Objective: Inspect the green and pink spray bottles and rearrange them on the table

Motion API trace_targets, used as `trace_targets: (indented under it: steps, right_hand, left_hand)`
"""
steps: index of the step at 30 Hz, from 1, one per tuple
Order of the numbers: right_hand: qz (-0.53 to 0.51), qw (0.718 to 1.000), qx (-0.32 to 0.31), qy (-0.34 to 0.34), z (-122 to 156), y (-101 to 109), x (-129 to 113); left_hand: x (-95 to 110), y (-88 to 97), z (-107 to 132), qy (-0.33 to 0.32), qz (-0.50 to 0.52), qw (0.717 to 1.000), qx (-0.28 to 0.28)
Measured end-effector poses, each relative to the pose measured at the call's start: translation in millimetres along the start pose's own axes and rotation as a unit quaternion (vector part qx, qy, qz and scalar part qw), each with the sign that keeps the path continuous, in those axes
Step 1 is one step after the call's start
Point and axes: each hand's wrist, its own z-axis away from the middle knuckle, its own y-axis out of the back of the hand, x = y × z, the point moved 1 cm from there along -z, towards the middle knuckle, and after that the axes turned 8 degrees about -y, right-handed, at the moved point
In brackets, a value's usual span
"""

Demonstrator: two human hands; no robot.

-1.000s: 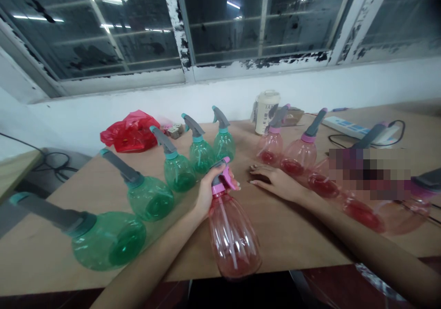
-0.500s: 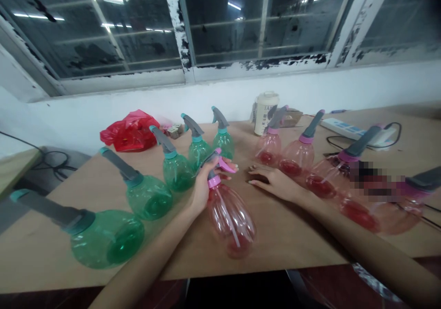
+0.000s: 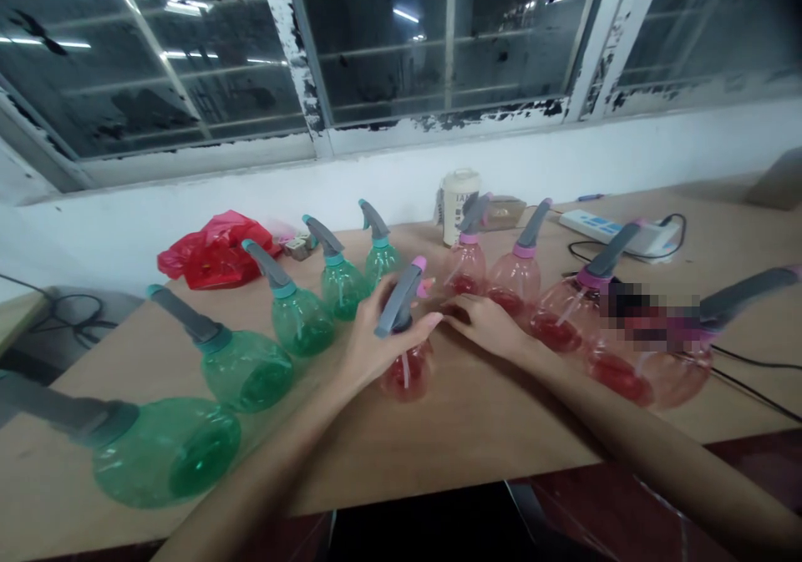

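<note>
Two bare hands meet mid-table. The left hand (image 3: 376, 341) is closed around the neck of a clear pink spray bottle (image 3: 406, 372), holding it nearly upright in the gap between two groups; whether its base touches the wood cannot be told. The right hand (image 3: 482, 328) lies open and palm-down just beside it, holding nothing. Five green spray bottles (image 3: 297, 321) fan out to the left, and at least four pink spray bottles (image 3: 517, 285) to the right, part of that group hidden by a blurred patch. All have thin, ribbed PET bodies and grey triggers, with reddish tint pooling in the pink ones. Beyond stand a cream tumbler (image 3: 459, 207), a crumpled red plastic bag (image 3: 213, 253) and a white power strip (image 3: 607, 228) on the plywood table (image 3: 476, 428), below a window frame (image 3: 294, 61) of flaking paint.
</note>
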Motion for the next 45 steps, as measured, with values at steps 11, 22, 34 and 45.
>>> trace_targets:
  steps: [11, 22, 34, 45]
  right_hand:
    - [0.003, 1.000, -0.006, -0.003, 1, -6, -1]
    - [0.120, 0.972, 0.084, -0.181, 4, 10, -13]
    - [0.113, 0.972, 0.097, -0.179, 6, 7, -18]
    - [0.130, 0.974, 0.072, -0.171, 6, 5, -21]
  left_hand:
    - [1, 24.9, 52, -0.054, -0.389, 0.919, -0.041]
    - [-29, 8.8, 0, -0.068, -0.471, 0.879, -0.042]
    - [-60, -15.1, -61, -0.075, -0.504, 0.860, -0.042]
    - [-60, -28.8, -86, -0.061, -0.524, 0.847, -0.068]
